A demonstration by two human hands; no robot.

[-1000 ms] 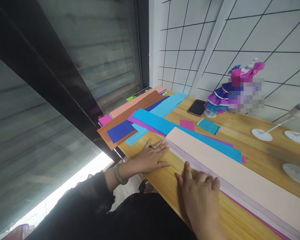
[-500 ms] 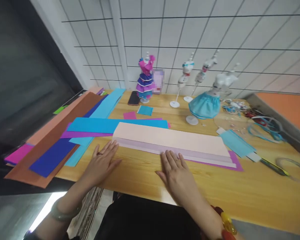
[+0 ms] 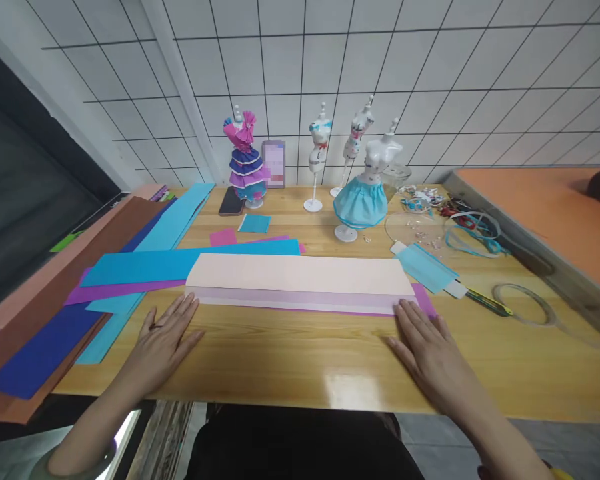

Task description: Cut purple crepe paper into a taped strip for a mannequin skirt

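One pale-pink and lilac strip (image 3: 300,274), seemingly paper, centre of frame: presumably light, pliant and easily creased, best taken by its short ends, where my left hand (image 3: 164,335) and right hand (image 3: 425,345) lie flat and unclenched at the lower corners, grasping nothing.

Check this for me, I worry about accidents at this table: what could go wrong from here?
The pale strip may slip out of line if the left hand or right hand, each at one end, slides.
The brown sheet juts past the table's front edge, so it might get knocked.
The yellow-and-black tool looks like a cutter and could nick someone reaching there.
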